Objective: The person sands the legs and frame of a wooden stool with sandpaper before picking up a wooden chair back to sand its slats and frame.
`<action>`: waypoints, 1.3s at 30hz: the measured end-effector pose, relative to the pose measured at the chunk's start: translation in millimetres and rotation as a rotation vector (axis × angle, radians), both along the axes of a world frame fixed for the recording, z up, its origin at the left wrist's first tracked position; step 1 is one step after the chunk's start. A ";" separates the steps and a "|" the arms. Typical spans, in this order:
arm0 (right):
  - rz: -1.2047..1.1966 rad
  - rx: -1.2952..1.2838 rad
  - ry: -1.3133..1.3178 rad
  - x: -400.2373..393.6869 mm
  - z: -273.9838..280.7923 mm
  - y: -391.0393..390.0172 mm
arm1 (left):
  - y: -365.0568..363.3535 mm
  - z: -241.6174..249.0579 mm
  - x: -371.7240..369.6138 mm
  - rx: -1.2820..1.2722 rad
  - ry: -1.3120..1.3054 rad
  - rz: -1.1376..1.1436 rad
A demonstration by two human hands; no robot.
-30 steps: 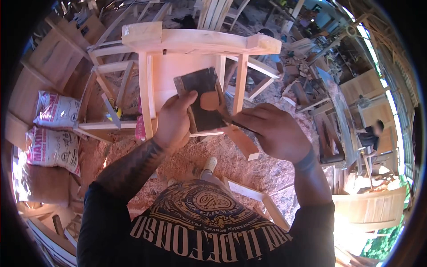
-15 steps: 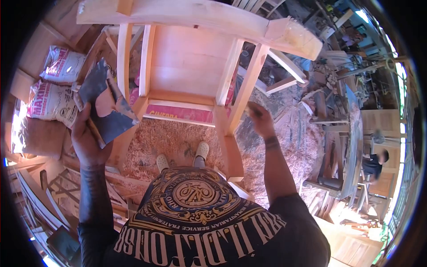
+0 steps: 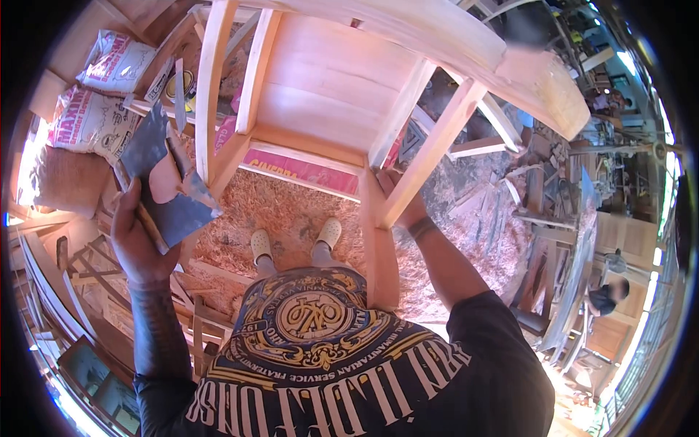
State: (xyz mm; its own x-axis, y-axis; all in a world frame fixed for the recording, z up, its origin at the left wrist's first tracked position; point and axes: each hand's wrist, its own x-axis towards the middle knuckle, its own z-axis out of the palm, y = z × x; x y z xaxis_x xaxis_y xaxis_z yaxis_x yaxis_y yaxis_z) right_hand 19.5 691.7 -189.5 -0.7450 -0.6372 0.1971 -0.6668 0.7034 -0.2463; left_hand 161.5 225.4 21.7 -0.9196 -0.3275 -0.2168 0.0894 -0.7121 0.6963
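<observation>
At the left, my left hand (image 3: 138, 240) grips a dark sheet (image 3: 178, 215) by its lower edge; the sheet has a torn, lighter patch and looks like sandpaper. A wooden chair frame (image 3: 429, 149) with a pale panel (image 3: 328, 87) stands in front of me. My right hand (image 3: 404, 200) reaches behind the frame's right slanted bar, close to where it meets the lower leg (image 3: 380, 269). Part of that hand is hidden by the wood, so what its fingers hold cannot be made out.
Printed sacks (image 3: 116, 62) lie at the upper left. Wood strips (image 3: 51, 284) lean at the lower left. Shavings (image 3: 291, 218) cover the floor round my feet. A person (image 3: 608, 297) is at the far right, near wooden panels (image 3: 619, 240).
My right hand has moved left, from beside the slanted bar to behind it. The chair frame appears larger and shifted right in view. My left hand still holds the dark sheet.
</observation>
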 end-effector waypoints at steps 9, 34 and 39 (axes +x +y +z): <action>0.263 -0.044 -0.285 -37.1 1.1 31.4 | 1.2 -7.9 6.0 0.052 -0.033 0.021; 0.184 0.214 -0.729 -104.5 21.1 -10.8 | 8.7 -18.6 32.5 0.084 -0.068 0.079; 0.179 0.281 -0.927 -114.5 32.4 -9.9 | 13.0 -12.7 33.2 0.062 -0.026 0.055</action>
State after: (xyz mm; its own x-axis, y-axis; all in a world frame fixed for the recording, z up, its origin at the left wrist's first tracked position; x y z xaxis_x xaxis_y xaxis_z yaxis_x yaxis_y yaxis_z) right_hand -94.9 681.8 -157.1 -0.4160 -0.6900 -0.5924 -0.3964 0.7238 -0.5647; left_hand 194.7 238.4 9.0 -0.8945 -0.3626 -0.2614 0.1122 -0.7482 0.6539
